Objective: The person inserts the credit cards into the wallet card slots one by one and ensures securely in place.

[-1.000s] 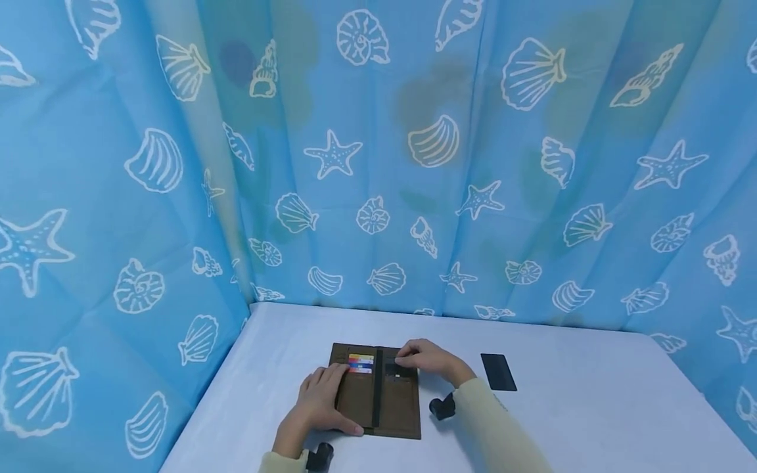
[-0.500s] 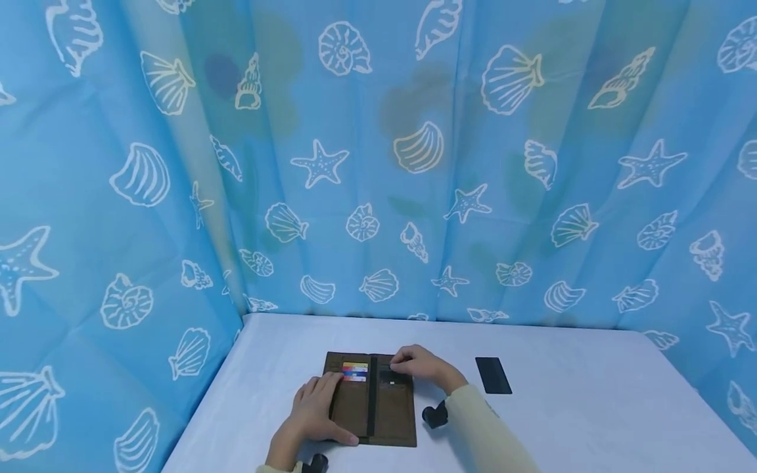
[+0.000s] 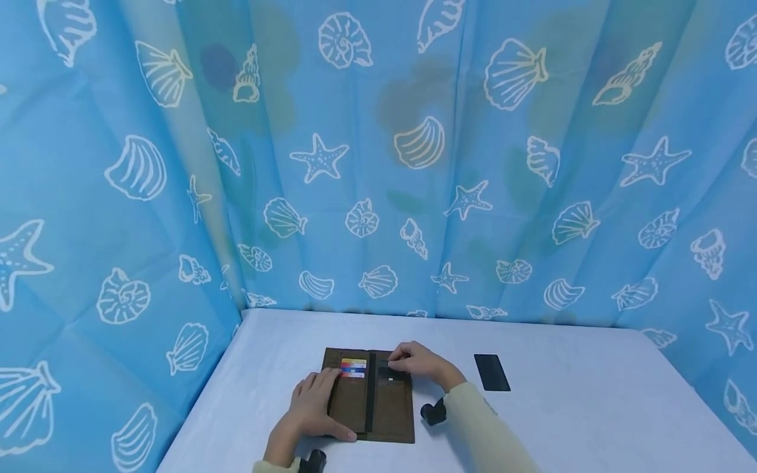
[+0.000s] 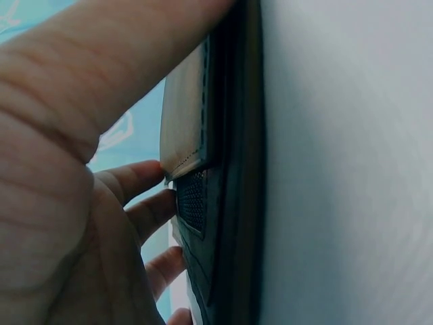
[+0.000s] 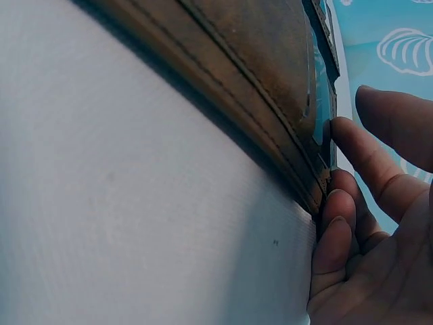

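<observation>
A brown bifold wallet [image 3: 393, 420] lies spread flat on the white table, a dark strap running down its middle. Colourful cards [image 3: 353, 368] show in its left half, and a dark card [image 3: 390, 374] sits in the upper right half. My left hand [image 3: 313, 404] rests along the wallet's left side, fingers extended and touching it, thumb [image 4: 122, 61] along the near edge. At the upper right, my right hand [image 3: 422, 362] touches the dark card's area. In the right wrist view its index finger [image 5: 358, 149] presses there, the thumb [image 5: 392, 122] stands apart, and the other fingers bend against the wallet's edge.
A black flat rectangle [image 3: 492, 372] lies on the table [image 3: 579, 401] to the right of the right hand. A blue shell-print curtain [image 3: 367, 164] hangs behind and to the left. Black wrist cameras, the right one [image 3: 434, 412] included, sit beside the sleeves.
The head view has shifted slightly, so everything sits a little further left in it. Both hands keep their places on the wallet, the right fingers still at the dark card.
</observation>
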The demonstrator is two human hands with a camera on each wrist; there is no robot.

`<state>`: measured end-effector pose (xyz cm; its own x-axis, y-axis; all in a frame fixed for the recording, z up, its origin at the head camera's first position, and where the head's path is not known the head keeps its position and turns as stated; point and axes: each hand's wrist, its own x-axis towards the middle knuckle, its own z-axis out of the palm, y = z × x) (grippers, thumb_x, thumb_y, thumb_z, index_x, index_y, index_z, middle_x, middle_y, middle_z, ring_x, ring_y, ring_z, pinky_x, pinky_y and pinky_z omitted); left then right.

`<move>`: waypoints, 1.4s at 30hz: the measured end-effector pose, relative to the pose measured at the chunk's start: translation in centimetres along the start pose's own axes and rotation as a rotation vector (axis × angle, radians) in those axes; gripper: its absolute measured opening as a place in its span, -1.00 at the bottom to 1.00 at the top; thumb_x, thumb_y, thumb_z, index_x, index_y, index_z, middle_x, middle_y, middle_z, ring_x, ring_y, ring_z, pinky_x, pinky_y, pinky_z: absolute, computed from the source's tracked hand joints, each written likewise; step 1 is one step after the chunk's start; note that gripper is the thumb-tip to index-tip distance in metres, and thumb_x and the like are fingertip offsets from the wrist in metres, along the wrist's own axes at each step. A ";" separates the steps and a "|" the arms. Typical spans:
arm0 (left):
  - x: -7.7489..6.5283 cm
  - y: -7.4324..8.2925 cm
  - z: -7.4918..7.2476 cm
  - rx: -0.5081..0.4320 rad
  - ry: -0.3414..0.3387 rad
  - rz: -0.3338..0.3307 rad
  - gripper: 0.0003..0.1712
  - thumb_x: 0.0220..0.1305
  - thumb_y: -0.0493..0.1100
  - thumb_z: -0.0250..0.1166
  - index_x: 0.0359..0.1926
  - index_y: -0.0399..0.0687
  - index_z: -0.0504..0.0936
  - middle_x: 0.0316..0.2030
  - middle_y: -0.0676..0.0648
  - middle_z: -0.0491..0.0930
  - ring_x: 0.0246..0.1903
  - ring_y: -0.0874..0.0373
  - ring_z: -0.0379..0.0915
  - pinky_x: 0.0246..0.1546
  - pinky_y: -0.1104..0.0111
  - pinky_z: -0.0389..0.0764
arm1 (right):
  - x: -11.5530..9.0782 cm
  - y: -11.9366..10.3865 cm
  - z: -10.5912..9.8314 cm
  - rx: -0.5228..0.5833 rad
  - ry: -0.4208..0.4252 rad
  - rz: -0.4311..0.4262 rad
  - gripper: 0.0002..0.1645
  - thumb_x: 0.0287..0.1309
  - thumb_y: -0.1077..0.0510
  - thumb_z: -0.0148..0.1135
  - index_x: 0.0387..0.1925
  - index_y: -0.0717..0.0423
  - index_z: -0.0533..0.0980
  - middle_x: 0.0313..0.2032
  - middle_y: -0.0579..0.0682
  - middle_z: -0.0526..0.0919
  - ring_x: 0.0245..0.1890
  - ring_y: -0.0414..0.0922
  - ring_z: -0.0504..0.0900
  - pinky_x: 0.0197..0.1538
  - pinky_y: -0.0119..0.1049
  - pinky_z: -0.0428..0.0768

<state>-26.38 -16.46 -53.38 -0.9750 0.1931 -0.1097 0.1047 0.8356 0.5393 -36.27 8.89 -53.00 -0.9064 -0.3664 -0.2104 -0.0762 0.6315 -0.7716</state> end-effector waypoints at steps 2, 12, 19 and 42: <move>0.0 0.1 -0.2 0.001 -0.015 -0.010 0.43 -0.48 0.37 0.66 0.43 -0.07 0.21 0.41 -0.19 0.23 0.37 -0.24 0.05 0.43 -0.29 -0.05 | 0.1 0.0 0.0 -0.002 -0.002 0.001 -0.79 0.27 0.02 0.26 -0.13 0.00 0.60 -0.10 -0.05 0.58 -0.06 -0.07 0.48 0.13 0.04 0.53; -0.3 0.3 -0.4 -0.014 -0.025 -0.016 0.40 -0.45 0.31 0.68 0.43 -0.08 0.21 0.40 -0.20 0.25 0.32 -0.22 0.09 0.40 -0.31 -0.01 | 0.0 0.0 0.3 0.002 0.010 -0.014 -0.79 0.25 0.04 0.28 -0.13 0.02 0.60 -0.11 -0.04 0.58 -0.08 -0.07 0.48 0.10 0.04 0.54; -0.7 -0.3 0.5 -0.024 -0.026 -0.018 0.40 -0.50 0.37 0.66 0.40 -0.07 0.25 0.40 -0.23 0.26 0.32 -0.24 0.10 0.39 -0.34 -0.03 | -0.9 0.2 1.1 0.008 0.019 -0.014 -0.80 0.25 0.05 0.29 -0.15 0.04 0.61 -0.13 -0.04 0.58 -0.10 -0.07 0.47 0.06 0.02 0.55; -0.1 -0.2 -0.4 0.002 -0.009 0.006 0.40 -0.46 0.33 0.67 0.42 -0.10 0.22 0.38 -0.22 0.27 0.32 -0.25 0.10 0.39 -0.33 0.00 | -1.3 -0.8 -0.9 -0.056 0.055 -0.035 -0.67 0.14 0.03 0.39 -0.08 0.02 0.59 -0.16 -0.05 0.62 -0.16 -0.09 0.53 -0.07 -0.10 0.64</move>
<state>-26.33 -16.84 -53.18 -0.9726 0.2026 -0.1144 0.1107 0.8353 0.5386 -35.44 9.48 -51.57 -0.9242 -0.3516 -0.1495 -0.1298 0.6570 -0.7426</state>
